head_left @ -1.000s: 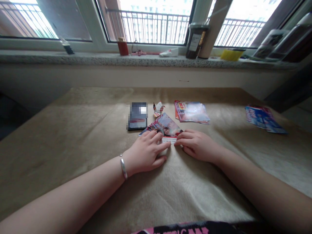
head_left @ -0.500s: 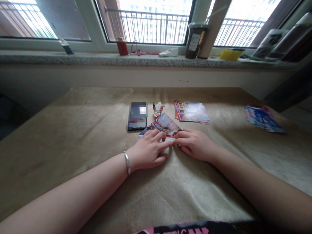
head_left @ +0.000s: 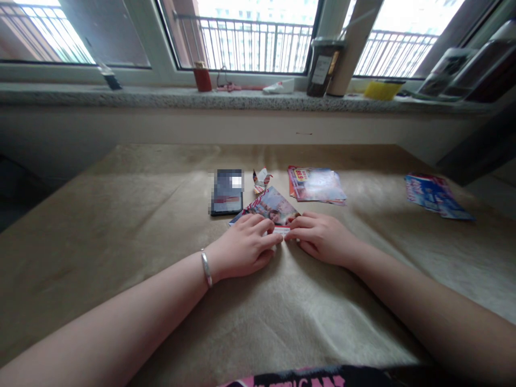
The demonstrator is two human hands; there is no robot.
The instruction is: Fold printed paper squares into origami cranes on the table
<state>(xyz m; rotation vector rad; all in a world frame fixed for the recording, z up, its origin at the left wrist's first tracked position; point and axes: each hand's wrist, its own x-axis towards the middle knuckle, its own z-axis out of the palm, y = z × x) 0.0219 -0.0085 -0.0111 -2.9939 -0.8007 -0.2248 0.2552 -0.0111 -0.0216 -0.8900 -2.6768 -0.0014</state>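
Observation:
A folded sheet of glossy printed paper [head_left: 276, 206] lies on the table in front of me, its peak pointing away. Along its near edge runs a red and white strip with small print. My left hand [head_left: 250, 244], with a silver bangle at the wrist, rests on the left part of the sheet, fingers stretched and index fingertip at the near edge. My right hand [head_left: 320, 236] lies at the right corner, its fingertips pressing the paper and its thumb tucked below. The fingertips of both hands are close together but apart. Part of the sheet is hidden under my fingers.
Behind the sheet stands a small folded paper figure [head_left: 262, 181], with a phone [head_left: 228, 192] to its left. Printed sheets [head_left: 318, 184] lie stacked to the right, and more leaflets [head_left: 437, 196] farther right. A windowsill [head_left: 250, 100] holding jars and small items borders the far side.
My left index finger has shifted slightly, its thumb has drawn in, and the left wrist has moved a little left. The right hand has barely moved; the sheet stays in place.

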